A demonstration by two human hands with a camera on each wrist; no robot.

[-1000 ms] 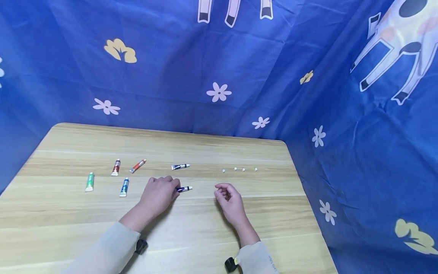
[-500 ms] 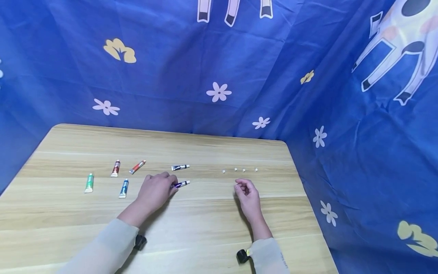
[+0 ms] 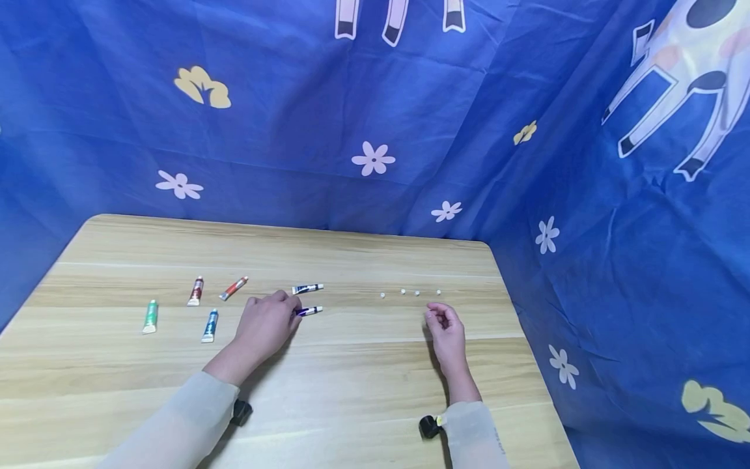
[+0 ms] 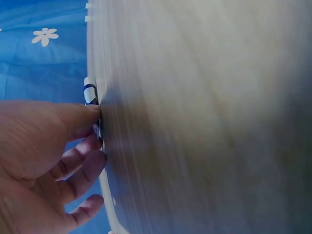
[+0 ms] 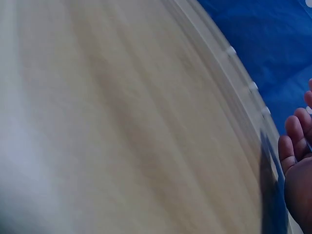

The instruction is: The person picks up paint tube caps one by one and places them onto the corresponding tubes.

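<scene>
My left hand (image 3: 266, 327) pinches the rear part of a purple paint tube (image 3: 309, 311) low over the table, its white tip pointing right. In the left wrist view, the thumb (image 4: 80, 117) overlaps a tube. Just behind it lies a black-labelled paint tube (image 3: 307, 288). My right hand (image 3: 448, 335) hovers over the table's right part, fingers curled, thumb and index fingertips close together. Several small white caps (image 3: 416, 293) sit in a row just beyond it. I cannot tell whether a cap is between those fingertips; in the right wrist view they are out of frame.
On the left lie a green tube (image 3: 150, 317), a blue tube (image 3: 209, 326), a dark red tube (image 3: 196, 291) and an orange-red tube (image 3: 234, 288). The wooden table (image 3: 351, 404) meets blue printed cloth (image 3: 281, 163) at the back and right.
My right hand has moved right, away from the purple paint tube to near the white caps. The left hand has shifted slightly back and left with the tube, closer to the black-labelled one.
</scene>
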